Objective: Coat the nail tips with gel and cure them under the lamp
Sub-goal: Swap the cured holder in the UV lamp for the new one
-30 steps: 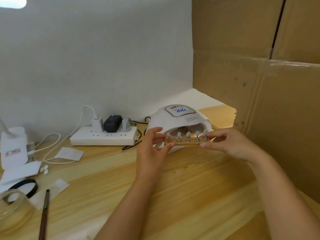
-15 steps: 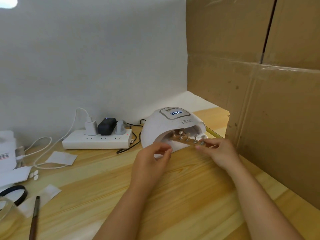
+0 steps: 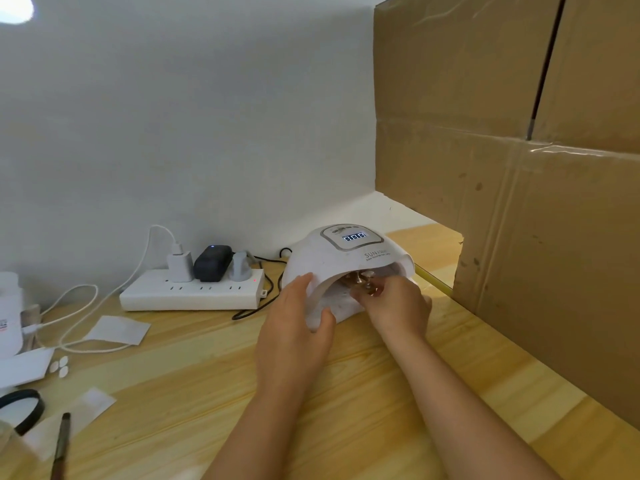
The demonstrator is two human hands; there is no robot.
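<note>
One white lamp (image 3: 346, 261) sits far-centre on the table (image 3: 207, 393), display lit w/ 3 digits. Left hand (image 3: 294, 327) cups lamp's left front edge, fingers & thumb spread. Right hand (image 3: 394, 303) pinches one strip of nail tips (image 3: 360, 280) inside lamp's opening; tip count unclear. Left: 1 power strip (image 3: 190, 292) w/ 3 plugs, 3 loose white tips (image 3: 59, 366), 1 brush (image 3: 61, 445).

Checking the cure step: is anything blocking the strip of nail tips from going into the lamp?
Nothing visible. The right hand has the nail-tip strip partly inside the lamp opening; the left hand touches the lamp's left rim, beside the opening.
</note>
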